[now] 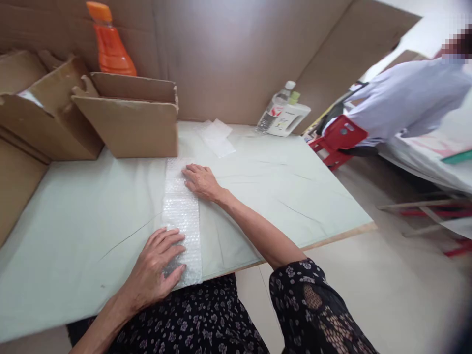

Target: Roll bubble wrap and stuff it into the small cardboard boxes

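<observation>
Lower-centre left hand [157, 263] and mid-frame right hand [203, 183] lie unclenched, gripping nothing, on bubble wrap [180, 209] (presumably pinning it flat).

showing pale green tabletop [273, 189], creased, with brownish edge peeking out at front right. carrying bubble-wrap strip [177, 201] laid flat, reaching from just before open cardboard box [143, 129] to front edge. also bearing more cardboard boxes [79, 130] at left, thin whitish sheets [219, 140] near back, clear bottle [273, 110] and white jug [286, 122] side by side, back right.
</observation>
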Available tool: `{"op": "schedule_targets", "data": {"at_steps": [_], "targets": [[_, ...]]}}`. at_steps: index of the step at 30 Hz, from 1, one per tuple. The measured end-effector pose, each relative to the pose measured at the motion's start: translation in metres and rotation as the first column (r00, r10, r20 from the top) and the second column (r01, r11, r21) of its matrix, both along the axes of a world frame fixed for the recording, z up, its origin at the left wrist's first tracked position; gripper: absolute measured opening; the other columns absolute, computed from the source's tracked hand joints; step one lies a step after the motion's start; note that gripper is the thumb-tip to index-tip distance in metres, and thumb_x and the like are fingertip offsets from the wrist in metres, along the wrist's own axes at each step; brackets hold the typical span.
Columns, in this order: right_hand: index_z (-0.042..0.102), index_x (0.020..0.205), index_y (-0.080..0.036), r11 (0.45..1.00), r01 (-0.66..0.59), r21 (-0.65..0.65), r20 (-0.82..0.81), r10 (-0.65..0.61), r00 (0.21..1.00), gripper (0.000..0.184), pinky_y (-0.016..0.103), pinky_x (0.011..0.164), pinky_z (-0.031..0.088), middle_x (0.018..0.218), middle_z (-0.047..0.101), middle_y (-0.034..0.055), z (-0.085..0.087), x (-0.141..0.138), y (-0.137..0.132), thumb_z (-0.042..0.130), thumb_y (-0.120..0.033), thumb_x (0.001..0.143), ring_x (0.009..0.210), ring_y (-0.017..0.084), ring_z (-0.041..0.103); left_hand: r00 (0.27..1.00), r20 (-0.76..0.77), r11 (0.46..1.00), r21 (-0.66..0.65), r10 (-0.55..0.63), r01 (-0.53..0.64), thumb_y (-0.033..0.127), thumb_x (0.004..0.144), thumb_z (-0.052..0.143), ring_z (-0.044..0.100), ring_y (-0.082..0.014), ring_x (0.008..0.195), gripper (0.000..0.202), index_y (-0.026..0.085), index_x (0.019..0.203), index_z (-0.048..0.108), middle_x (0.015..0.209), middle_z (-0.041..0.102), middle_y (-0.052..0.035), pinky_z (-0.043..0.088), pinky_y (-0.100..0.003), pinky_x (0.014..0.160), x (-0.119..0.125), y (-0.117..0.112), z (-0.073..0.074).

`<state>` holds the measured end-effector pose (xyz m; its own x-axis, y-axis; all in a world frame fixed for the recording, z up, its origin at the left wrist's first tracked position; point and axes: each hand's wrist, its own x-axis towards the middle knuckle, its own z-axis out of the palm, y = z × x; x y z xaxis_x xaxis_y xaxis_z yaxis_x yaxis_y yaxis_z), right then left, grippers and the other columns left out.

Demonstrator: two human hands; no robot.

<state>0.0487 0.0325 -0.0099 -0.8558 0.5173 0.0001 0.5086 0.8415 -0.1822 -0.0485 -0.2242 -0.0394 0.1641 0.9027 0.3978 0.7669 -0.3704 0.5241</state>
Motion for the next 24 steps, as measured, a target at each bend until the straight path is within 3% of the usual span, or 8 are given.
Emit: {"op": "schedule_targets", "data": {"at_steps": [3,8,10,12,14,16,20,24], "targets": [[0.056,0.144,-0.018,1.0,0.023,-0.019,-0.013,-0.023,1.0,0.045,0.049,0.113,0.04,0.157,0.05,0.0148,0.016,0.02,-0.009,0.057,-0.025,0.1,0.143,0.028,0.047,0.999,0.033,0.998,0.055,0.002,-0.004,0.018,0.089,0.063,0.063,-0.0289,0.127,0.027,0.023,0.116,0.066,0.128,0.072,-0.0097,0.048,-0.057,0.112,-0.003,0.0,-0.002],[0.066,0.133,-0.019,0.962,-0.203,-0.18,-0.138,0.18,0.974,0.04,0.047,0.112,0.042,0.148,0.06,0.0132,0.034,0.101,-0.065,0.06,-0.014,0.093,0.137,0.024,0.054,0.976,0.196,0.993,0.051,0.099,-0.111,0.019,0.094,0.059,0.063,-0.0267,0.127,0.03,0.026,0.122,0.066,0.131,0.07,-0.0087,0.056,-0.046,0.104,-0.009,-0.004,-0.002],[0.064,0.135,-0.019,0.934,-0.269,-0.234,-0.158,0.236,0.959,0.045,0.048,0.113,0.04,0.15,0.058,0.013,0.033,0.133,-0.098,0.065,-0.02,0.09,0.139,0.024,0.052,0.972,0.212,0.991,0.061,0.102,-0.117,0.02,0.094,0.059,0.065,-0.0254,0.124,0.03,0.027,0.122,0.066,0.126,0.072,-0.0067,0.057,-0.045,0.103,-0.01,-0.003,-0.004],[0.059,0.142,-0.02,0.912,-0.31,-0.268,-0.162,0.275,0.948,0.058,0.049,0.115,0.038,0.154,0.053,0.0142,0.027,0.154,-0.129,0.072,-0.037,0.088,0.143,0.028,0.048,0.973,0.209,0.991,0.064,0.101,-0.116,0.021,0.094,0.06,0.067,-0.0238,0.119,0.028,0.028,0.12,0.067,0.121,0.075,-0.0047,0.058,-0.042,0.101,-0.01,-0.001,-0.006],[0.052,0.148,-0.021,0.916,-0.313,-0.25,-0.143,0.285,0.948,0.072,0.051,0.116,0.036,0.158,0.048,0.0162,0.018,0.162,-0.154,0.075,-0.049,0.086,0.146,0.032,0.043,0.971,0.208,0.989,0.068,0.116,-0.132,0.023,0.094,0.061,0.07,-0.0223,0.113,0.025,0.028,0.117,0.069,0.115,0.076,-0.0031,0.06,-0.038,0.097,-0.011,0.001,-0.008],[0.05,0.149,-0.021,0.944,-0.271,-0.19,-0.116,0.253,0.961,0.07,0.05,0.117,0.035,0.16,0.046,0.017,0.009,0.16,-0.168,0.073,-0.049,0.089,0.147,0.033,0.041,0.969,0.21,0.986,0.073,0.133,-0.151,0.025,0.094,0.062,0.072,-0.0215,0.108,0.023,0.028,0.114,0.07,0.112,0.078,-0.002,0.062,-0.036,0.093,-0.011,0.002,-0.009],[0.059,0.136,-0.025,0.968,-0.238,-0.081,-0.125,0.227,0.966,0.045,0.047,0.11,0.042,0.155,0.051,0.0131,-0.004,0.148,-0.173,0.065,-0.042,0.095,0.142,0.029,0.046,0.958,0.245,0.983,0.061,0.151,-0.171,0.028,0.093,0.063,0.074,-0.0229,0.106,0.023,0.029,0.113,0.074,0.112,0.078,-0.0029,0.064,-0.035,0.089,-0.01,0.004,-0.012],[0.068,0.119,-0.025,0.969,-0.244,-0.022,-0.237,0.232,0.943,0.024,0.045,0.101,0.049,0.144,0.062,0.0096,-0.011,0.142,-0.17,0.06,-0.032,0.098,0.133,0.026,0.055,0.934,0.306,0.982,-0.012,0.182,-0.188,0.033,0.092,0.063,0.075,-0.0242,0.106,0.023,0.027,0.11,0.076,0.111,0.079,-0.0053,0.064,-0.037,0.091,-0.009,0.003,-0.01]]}}
